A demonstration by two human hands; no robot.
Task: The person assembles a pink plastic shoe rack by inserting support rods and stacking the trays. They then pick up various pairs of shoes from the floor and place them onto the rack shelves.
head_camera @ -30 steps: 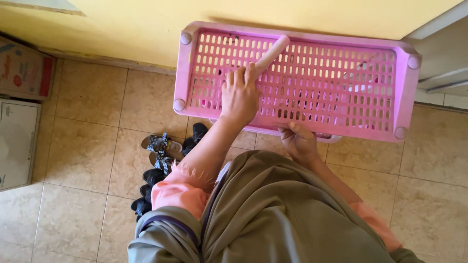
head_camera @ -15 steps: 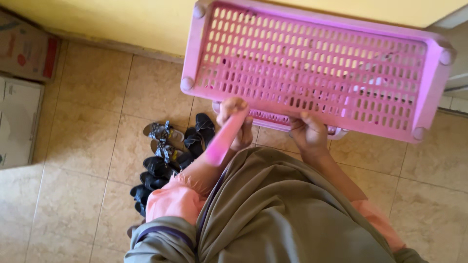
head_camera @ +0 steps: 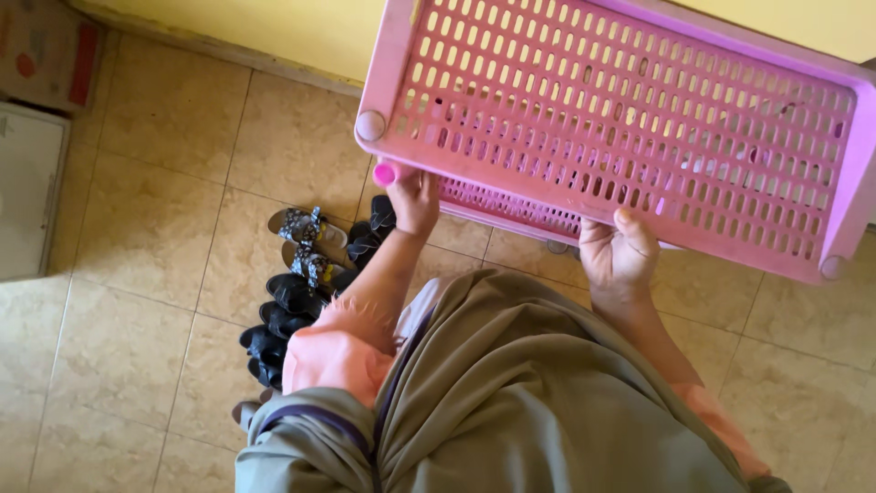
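Pink shelf in raised right hand

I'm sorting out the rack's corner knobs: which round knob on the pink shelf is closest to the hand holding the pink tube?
The knob at the shelf's near-left corner, directly above the left hand and its pink tube. The other visible knob sits at the far right corner.

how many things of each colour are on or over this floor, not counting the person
pink: 2 (slotted rack shelf, tube in the left hand)
black or dark patterned: 1 heap of sandals, pairs too tangled to count
white: 1 box
brown: 1 carton
total: 5
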